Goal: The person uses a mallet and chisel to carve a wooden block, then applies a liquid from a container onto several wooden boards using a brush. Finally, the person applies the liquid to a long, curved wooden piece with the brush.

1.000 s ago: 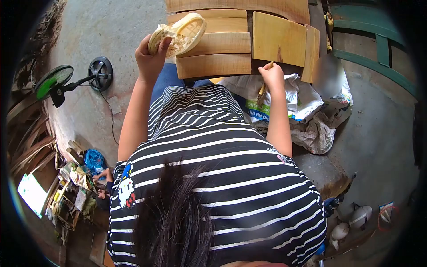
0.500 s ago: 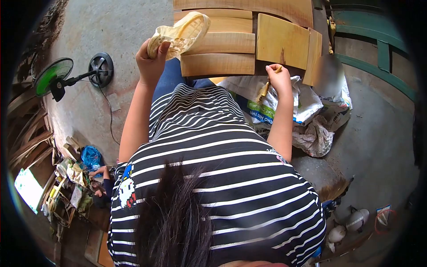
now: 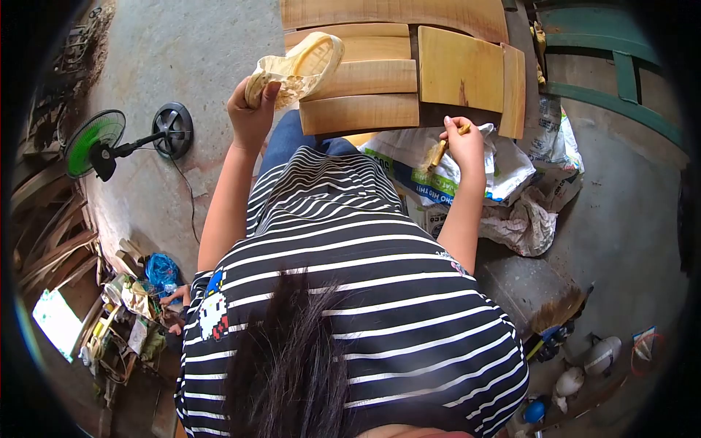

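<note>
My left hand [image 3: 252, 113] is closed on a pale, cut-open plastic container [image 3: 303, 69], thumb on its near side. The container is tilted, its opening edged by a rim and its inside smeared yellowish. In my right hand [image 3: 464, 146] is a small brush [image 3: 438, 155], gripped by its short handle, bristles pointing down and to the left. The brush hangs just off the near edge of the wooden boards and over a printed sack. Several wooden boards [image 3: 365, 77] lie side by side in front of me, and a squarer board [image 3: 460, 69] with a dark knot lies to the right.
White printed sacks [image 3: 504, 171] lie below the boards on the right. A green-bladed fan [image 3: 95, 142] stands on the floor at left, its cord trailing. A green metal frame [image 3: 606, 95] is at upper right. Another person's hand [image 3: 177, 296] shows by clutter at lower left.
The view has shifted slightly. Both hands keep their hold; the brush has come a little lower and farther from the boards. The container stays raised at left.
</note>
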A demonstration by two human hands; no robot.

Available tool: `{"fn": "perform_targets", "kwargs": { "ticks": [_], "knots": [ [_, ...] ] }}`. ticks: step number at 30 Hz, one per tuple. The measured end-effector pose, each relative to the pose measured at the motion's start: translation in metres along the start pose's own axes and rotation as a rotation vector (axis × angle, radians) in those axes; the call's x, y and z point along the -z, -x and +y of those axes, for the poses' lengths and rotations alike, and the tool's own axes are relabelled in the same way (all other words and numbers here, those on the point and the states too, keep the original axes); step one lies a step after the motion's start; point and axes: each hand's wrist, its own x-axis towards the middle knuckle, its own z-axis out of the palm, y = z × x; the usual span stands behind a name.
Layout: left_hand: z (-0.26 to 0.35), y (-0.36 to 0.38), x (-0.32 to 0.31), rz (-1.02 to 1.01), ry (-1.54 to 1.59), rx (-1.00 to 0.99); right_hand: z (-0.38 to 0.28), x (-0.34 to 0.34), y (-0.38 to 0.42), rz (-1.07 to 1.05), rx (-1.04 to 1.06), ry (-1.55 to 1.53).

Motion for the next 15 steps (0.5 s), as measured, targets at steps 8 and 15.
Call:
{"fn": "perform_targets", "kwargs": {
  "ticks": [8,15],
  "knots": [
    [0.002,0.010,-0.001,-0.151,-0.106,-0.040,-0.058,0.021,0.041,0.101,0.109,-0.269],
    [0.003,0.009,0.001,-0.209,-0.164,-0.146,-0.120,0.008,0.054,-0.180,0.466,-0.505]
  ]
}}
